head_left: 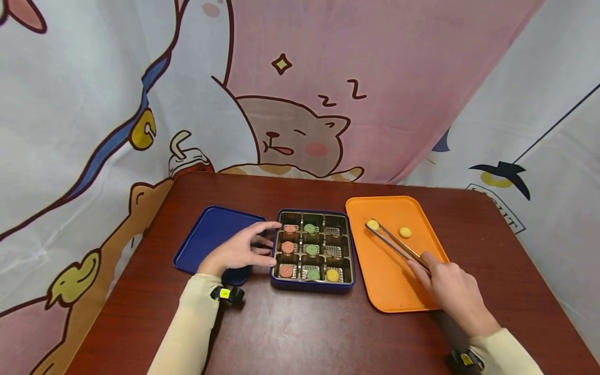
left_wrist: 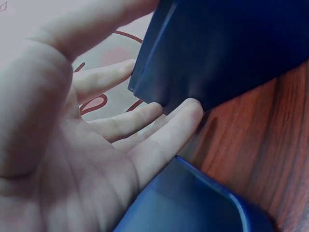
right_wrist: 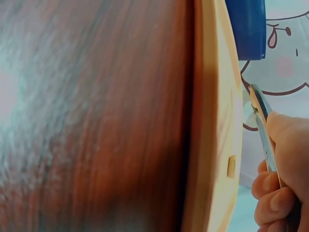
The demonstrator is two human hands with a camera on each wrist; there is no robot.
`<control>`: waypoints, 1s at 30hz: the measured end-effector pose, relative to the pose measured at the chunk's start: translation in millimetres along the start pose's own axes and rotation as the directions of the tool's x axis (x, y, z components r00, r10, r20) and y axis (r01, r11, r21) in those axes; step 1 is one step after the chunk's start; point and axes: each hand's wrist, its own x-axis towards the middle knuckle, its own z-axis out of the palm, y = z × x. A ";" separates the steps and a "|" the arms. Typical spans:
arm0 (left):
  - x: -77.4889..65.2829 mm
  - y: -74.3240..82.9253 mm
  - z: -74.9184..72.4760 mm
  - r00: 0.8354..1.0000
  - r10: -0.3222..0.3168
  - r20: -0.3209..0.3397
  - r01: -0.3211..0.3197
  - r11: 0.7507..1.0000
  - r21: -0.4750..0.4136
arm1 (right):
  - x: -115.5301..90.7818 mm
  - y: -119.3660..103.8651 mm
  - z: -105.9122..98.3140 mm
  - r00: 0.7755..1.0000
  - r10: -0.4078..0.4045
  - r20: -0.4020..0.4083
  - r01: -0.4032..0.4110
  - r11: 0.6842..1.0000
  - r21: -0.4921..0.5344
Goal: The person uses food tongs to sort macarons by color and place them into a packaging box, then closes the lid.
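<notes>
My left hand point(head_left: 241, 250) lies at the left side of a dark blue box point(left_wrist: 227, 53), thumb and fingers spread and fingertips touching its wall. The box holds a sectioned insert point(head_left: 334, 240). Pinkish-orange round pieces point(head_left: 287, 247) sit down its left column, green ones point(head_left: 311, 250) down the middle, and one yellow piece point(head_left: 333, 275) in the front right compartment. Metal tongs point(head_left: 391, 244) are gripped in my right hand point(head_left: 454, 291). Their tips are around a yellow round piece point(head_left: 373, 224) over the orange tray point(head_left: 389, 291). Another yellow piece point(head_left: 405, 232) lies on the tray.
A blue lid point(head_left: 206, 234) lies left of the box, partly behind my left hand and wrist. Everything stands on a dark reddish wooden table point(head_left: 300, 333). A printed cartoon curtain point(head_left: 398, 78) hangs behind the table's far edge.
</notes>
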 end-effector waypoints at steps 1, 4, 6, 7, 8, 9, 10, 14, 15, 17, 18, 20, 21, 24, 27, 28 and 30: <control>0.1 0.1 0.0 1.000 0.001 0.000 -0.001 1.000 -0.002 | -0.4 -1.3 -1.1 1.000 -0.001 -0.006 0.001 1.000 0.002; 0.2 0.1 -0.2 1.000 0.002 -0.001 -0.002 1.000 -0.004 | -1.4 -5.1 -4.5 1.000 -0.012 -0.029 0.012 1.000 0.006; 0.3 -0.1 -0.3 1.000 0.002 -0.001 -0.002 1.000 -0.002 | -2.5 -7.9 -6.7 0.999 -0.019 -0.041 0.020 1.000 0.008; 0.3 -0.2 -0.3 1.000 0.002 -0.001 -0.002 1.000 -0.002 | -3.1 -9.4 -7.8 0.999 -0.022 -0.045 0.022 1.000 0.010; 0.3 -0.3 -0.3 1.000 0.003 -0.001 -0.003 1.000 -0.002 | -3.7 -10.9 -8.9 0.998 -0.025 -0.050 0.026 1.000 0.010; 0.3 -0.3 -0.3 1.000 0.003 -0.001 -0.003 1.000 -0.001 | -4.4 -12.4 -10.0 0.998 -0.028 -0.054 0.029 1.000 0.011; 0.2 -0.5 -0.3 1.000 0.004 -0.002 -0.004 1.000 0.000 | -5.1 -14.1 -11.2 0.998 -0.031 -0.058 0.032 0.999 0.012; -0.1 -0.5 -0.2 1.000 0.005 -0.006 -0.004 1.000 0.007 | -7.3 -21.6 -16.4 0.996 -0.048 -0.069 0.050 0.999 0.018; -0.2 -0.5 -0.1 1.000 0.003 -0.007 -0.003 1.000 0.009 | -7.9 -23.7 -17.5 0.996 -0.054 -0.070 0.055 0.998 0.020; -0.4 -0.4 -0.1 1.000 0.002 -0.006 -0.002 1.000 0.010 | -9.3 -28.2 -19.7 0.994 -0.070 -0.082 0.072 0.997 0.025; -0.4 -0.4 -0.1 1.000 0.001 -0.006 -0.001 1.000 0.010 | -10.2 -30.2 -20.2 0.992 -0.080 -0.092 0.083 0.996 0.027; -0.3 -0.6 -0.1 1.000 0.003 -0.005 -0.003 1.000 0.009 | -11.8 -33.8 -20.6 0.987 -0.108 -0.119 0.112 0.993 0.026; -0.2 -0.7 -0.1 1.000 0.003 -0.004 -0.003 1.000 0.007 | -12.7 -35.5 -20.5 0.983 -0.123 -0.134 0.127 0.992 0.023; 0.1 -1.2 0.0 1.000 0.007 -0.004 -0.007 1.000 0.005 | -14.9 -39.8 -20.2 0.972 -0.163 -0.167 0.168 0.986 0.011; 0.4 -1.6 0.0 1.000 0.008 -0.004 -0.008 1.000 0.001 | -16.4 -44.2 -20.8 0.966 -0.190 -0.173 0.194 0.981 0.003; 0.5 -1.7 0.0 1.000 0.009 -0.002 -0.009 1.000 -0.001 | -16.9 -45.6 -21.2 0.965 -0.196 -0.172 0.200 0.980 0.003; 0.6 -1.7 -0.2 1.000 0.010 -0.002 -0.010 1.000 0.000 | -17.4 -48.2 -22.1 0.963 -0.209 -0.171 0.212 0.977 0.001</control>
